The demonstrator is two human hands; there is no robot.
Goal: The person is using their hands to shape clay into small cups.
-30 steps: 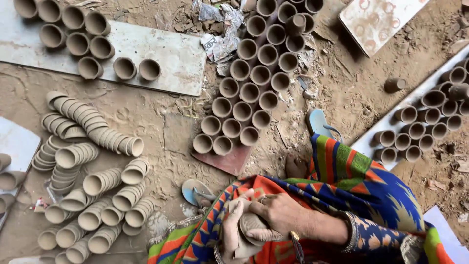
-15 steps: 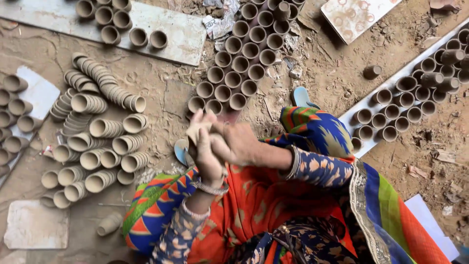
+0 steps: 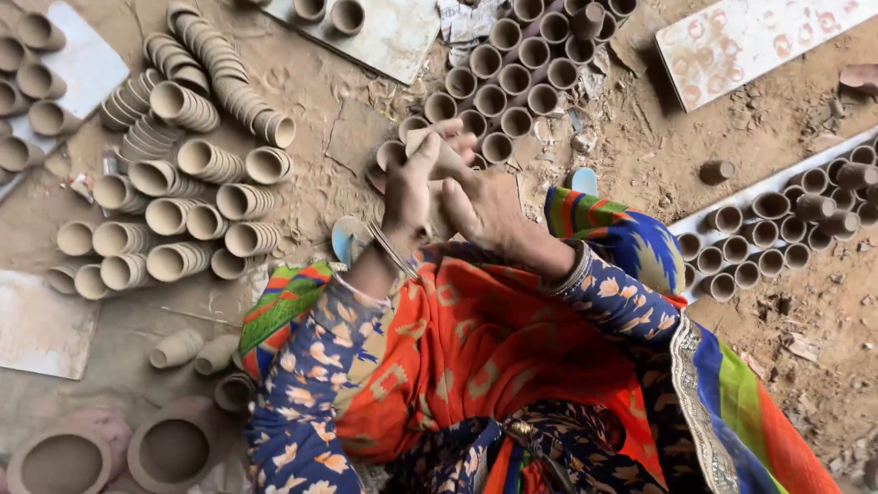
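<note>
We hold a small clay cup [image 3: 439, 155] between both hands above our lap, the left hand [image 3: 409, 187] curled around its near side and the right hand [image 3: 485, 206] closed against it from the other, over an orange patterned cloth [image 3: 476, 338]. Just beyond our fingers, upright clay cups [image 3: 512, 82] stand packed in rows on the dusty ground [image 3: 311, 82], while nested stacks of cups [image 3: 183, 183] lie on their sides to our left and more cups fill a pale board [image 3: 777, 215] to our right.
</note>
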